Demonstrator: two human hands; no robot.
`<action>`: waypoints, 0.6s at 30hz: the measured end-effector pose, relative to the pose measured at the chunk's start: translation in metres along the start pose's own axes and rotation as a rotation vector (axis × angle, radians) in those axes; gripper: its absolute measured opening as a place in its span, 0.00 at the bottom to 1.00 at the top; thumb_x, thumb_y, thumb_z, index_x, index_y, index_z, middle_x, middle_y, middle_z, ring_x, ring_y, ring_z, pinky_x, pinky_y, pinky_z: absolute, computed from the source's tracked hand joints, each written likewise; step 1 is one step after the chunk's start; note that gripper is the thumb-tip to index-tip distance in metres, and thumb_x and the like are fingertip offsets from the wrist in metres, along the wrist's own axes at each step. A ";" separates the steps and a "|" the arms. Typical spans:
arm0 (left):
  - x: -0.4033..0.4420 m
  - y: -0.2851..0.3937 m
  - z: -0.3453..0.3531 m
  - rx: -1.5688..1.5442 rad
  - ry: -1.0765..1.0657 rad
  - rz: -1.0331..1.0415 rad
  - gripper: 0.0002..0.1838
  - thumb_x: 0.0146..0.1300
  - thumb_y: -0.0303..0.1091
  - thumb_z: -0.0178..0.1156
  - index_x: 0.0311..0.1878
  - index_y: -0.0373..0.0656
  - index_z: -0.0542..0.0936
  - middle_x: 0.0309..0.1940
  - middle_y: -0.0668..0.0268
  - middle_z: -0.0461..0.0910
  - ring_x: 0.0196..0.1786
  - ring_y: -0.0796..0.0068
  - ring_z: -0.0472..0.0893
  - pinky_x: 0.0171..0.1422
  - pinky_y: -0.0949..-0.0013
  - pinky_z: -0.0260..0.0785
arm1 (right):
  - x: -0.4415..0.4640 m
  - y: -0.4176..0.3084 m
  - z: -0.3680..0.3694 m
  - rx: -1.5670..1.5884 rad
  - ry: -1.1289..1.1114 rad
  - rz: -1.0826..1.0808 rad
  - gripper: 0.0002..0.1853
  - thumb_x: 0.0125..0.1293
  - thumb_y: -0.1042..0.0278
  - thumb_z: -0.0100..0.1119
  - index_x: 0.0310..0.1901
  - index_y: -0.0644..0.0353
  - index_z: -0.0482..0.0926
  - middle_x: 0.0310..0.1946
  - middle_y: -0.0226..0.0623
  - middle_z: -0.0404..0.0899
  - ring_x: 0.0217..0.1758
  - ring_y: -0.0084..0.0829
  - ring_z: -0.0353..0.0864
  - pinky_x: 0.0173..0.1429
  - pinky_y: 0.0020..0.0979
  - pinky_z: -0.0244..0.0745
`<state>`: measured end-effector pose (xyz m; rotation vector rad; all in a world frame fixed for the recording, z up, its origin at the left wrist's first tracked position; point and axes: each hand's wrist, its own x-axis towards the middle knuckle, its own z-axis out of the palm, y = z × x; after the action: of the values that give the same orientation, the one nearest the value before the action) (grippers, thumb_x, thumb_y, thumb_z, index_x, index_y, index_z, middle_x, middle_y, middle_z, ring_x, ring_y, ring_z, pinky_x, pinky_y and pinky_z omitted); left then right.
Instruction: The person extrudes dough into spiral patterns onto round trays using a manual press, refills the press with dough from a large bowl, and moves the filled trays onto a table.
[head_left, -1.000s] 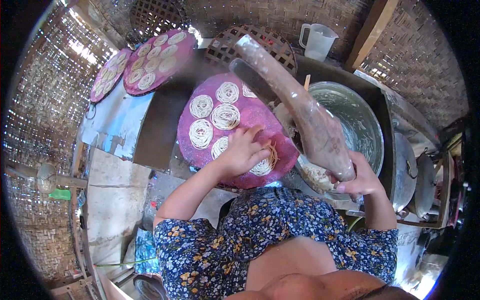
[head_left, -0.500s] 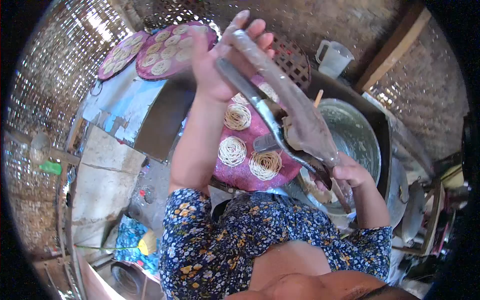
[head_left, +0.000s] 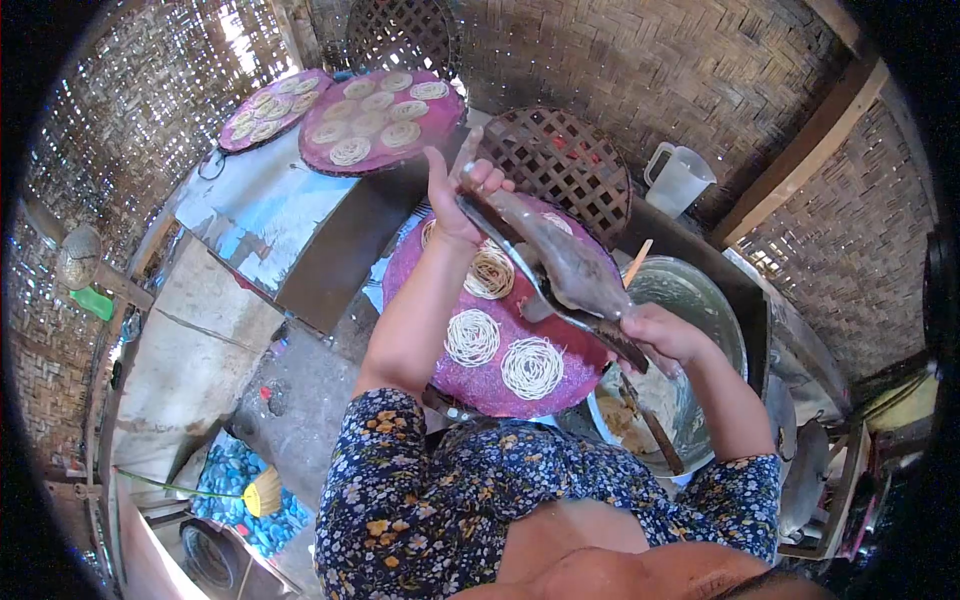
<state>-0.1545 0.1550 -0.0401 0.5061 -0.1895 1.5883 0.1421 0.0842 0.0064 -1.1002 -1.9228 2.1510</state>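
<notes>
A long two-handled wooden press (head_left: 575,275), its lower bar edged with metal, is held slanting in front of me. My left hand (head_left: 468,195) is at its upper end, with some fingers curled over the handles and thumb and forefinger stretched out. My right hand (head_left: 662,335) is closed round the lower end. Beneath the press lies a round pink tray (head_left: 410,268) bearing several pale coiled noodle nests (head_left: 532,367). A large metal basin (head_left: 735,330), smeared with batter, stands beside the tray under my right hand. A dark stick (head_left: 655,435) leans across the basin's near side.
Two more pink trays (head_left: 335,155) with coils lie on the far-left surface. Behind the press leans an open-weave basket (head_left: 560,165). A clear plastic jug (head_left: 682,182) stands by the woven wall. A wooden handle (head_left: 637,262) sticks up from the basin.
The press has come down and swung flatter. My left hand has lowered, and its fingers have curled in from being spread. The camera view has shifted, showing more of the trays and wall.
</notes>
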 end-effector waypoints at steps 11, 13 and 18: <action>0.008 0.026 0.051 0.008 -0.072 0.090 0.30 0.55 0.68 0.45 0.47 0.52 0.73 0.16 0.75 0.62 0.22 0.77 0.65 0.37 0.62 0.66 | -0.017 -0.033 0.013 -0.198 0.293 -0.060 0.26 0.49 0.45 0.63 0.35 0.64 0.75 0.22 0.29 0.73 0.22 0.19 0.71 0.25 0.23 0.67; -0.002 0.024 0.058 0.070 -0.170 0.094 0.31 0.58 0.65 0.45 0.51 0.47 0.71 0.16 0.79 0.61 0.22 0.84 0.63 0.36 0.72 0.62 | -0.025 -0.032 0.018 -0.199 0.263 -0.038 0.27 0.49 0.44 0.63 0.35 0.64 0.75 0.22 0.29 0.73 0.22 0.19 0.71 0.25 0.22 0.67; -0.016 0.002 0.071 0.063 -0.132 0.071 0.30 0.57 0.65 0.45 0.49 0.49 0.73 0.14 0.78 0.62 0.20 0.84 0.64 0.37 0.71 0.64 | -0.051 -0.032 0.019 -0.211 0.310 -0.024 0.31 0.48 0.46 0.65 0.45 0.66 0.75 0.23 0.27 0.74 0.22 0.18 0.70 0.25 0.22 0.66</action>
<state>-0.1416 0.1109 0.0160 0.6602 -0.2605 1.6349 0.1573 0.0505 0.0576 -1.3428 -2.0317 1.6734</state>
